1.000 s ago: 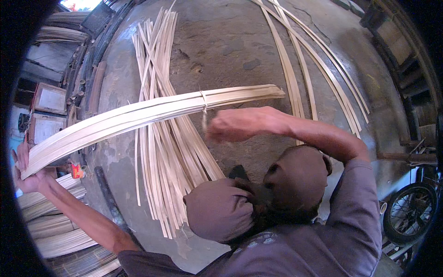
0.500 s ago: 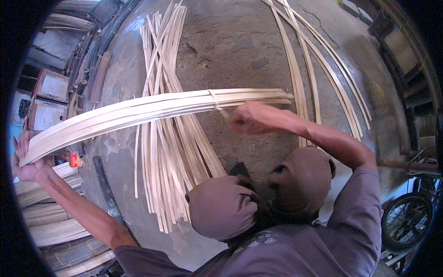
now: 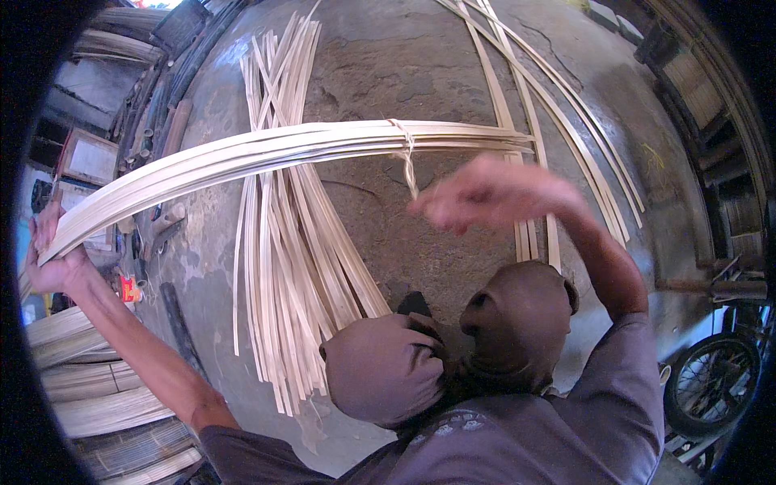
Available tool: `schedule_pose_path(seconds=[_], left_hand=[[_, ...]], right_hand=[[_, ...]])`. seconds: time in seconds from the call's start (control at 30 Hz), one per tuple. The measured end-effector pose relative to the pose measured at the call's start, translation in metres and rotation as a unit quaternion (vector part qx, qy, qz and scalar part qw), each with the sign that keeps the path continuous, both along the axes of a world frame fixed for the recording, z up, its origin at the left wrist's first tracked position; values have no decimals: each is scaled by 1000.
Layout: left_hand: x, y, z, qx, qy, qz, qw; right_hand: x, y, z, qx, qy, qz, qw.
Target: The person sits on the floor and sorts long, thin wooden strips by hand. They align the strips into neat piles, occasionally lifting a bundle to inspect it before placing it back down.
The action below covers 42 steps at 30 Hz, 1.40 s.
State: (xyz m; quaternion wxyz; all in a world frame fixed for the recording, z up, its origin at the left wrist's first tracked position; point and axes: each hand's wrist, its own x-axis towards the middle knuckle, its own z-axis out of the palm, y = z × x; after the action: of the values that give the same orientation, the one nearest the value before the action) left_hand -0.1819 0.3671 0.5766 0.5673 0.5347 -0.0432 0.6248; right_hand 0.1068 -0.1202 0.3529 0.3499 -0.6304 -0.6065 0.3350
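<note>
A long bundle of pale split bamboo strips (image 3: 234,155) spans from the far left across the floor, bowed by the wide lens. My left hand (image 3: 58,263) is closed around its left end. Close to the right end, a twisted tie strip (image 3: 409,162) wraps the bundle and its tail runs down toward me. At the lower tip of that tail is my right hand (image 3: 493,194), smeared by motion, its fingertips apparently pinching the twist. Beneath the bundle lies a pile of loose bamboo strips (image 3: 291,267), crossing one another on the floor.
More long strips (image 3: 498,89) lie on the floor at right. Stacked strip bundles (image 3: 89,376) sit at lower left, near a small red-and-yellow packet (image 3: 128,288). Dark bamboo poles (image 3: 170,77) line the left wall. A spoked wheel (image 3: 713,384) stands at lower right.
The bundle has shifted away from me and its right end further right. The tie's tail now shows twisted, and my right hand has moved slightly right and changed its angle.
</note>
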Motion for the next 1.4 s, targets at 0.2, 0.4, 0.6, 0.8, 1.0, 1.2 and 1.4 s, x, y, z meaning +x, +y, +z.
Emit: schedule_pose_path(seconds=[0.2,0.4,0.6,0.8,1.0,1.2,1.4], left_hand=[[6,11,-20,24,-21,-180,983],[11,5,-27,-7,-29,-227,973],[22,-44,-30,-9,-43,-200,979],[24,-50,-52,-10,-52,-243,968],[32,-34,-58,-40,-78,-279,956],[7,11,-30,-112,-19,-241,964],[62,1,-44,-220,24,-250,943]], right_hand=[[55,9,6,143,51,-383,911],[34,56,-41,38,-114,-353,928],[44,63,-45,36,159,-373,914],[64,18,-9,159,572,-341,729],[135,-275,-97,-137,63,-567,809],[22,-188,-72,-24,-339,-518,785],[-5,-160,-79,8,-385,-420,822]])
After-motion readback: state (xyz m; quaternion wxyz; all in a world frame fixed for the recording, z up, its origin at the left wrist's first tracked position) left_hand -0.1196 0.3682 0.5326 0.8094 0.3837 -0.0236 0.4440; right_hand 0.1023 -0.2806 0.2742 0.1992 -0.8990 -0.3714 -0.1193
